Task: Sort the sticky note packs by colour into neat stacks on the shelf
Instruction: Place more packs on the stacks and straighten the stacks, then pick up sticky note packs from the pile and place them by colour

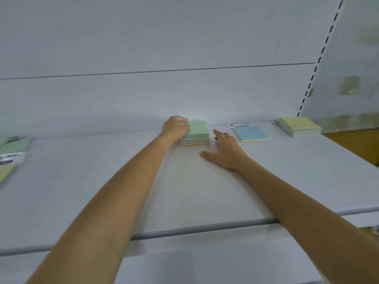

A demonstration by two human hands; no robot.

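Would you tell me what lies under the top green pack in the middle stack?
Several more packs on the shelf; the left grip, holding the top green pack, hides their left ends.

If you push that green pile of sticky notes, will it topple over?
Probably not topple: the green stack of square sticky note packs is low and wide. Its packs might slide apart, since they lie loosely stacked. The left hand gripping its side should steady it.
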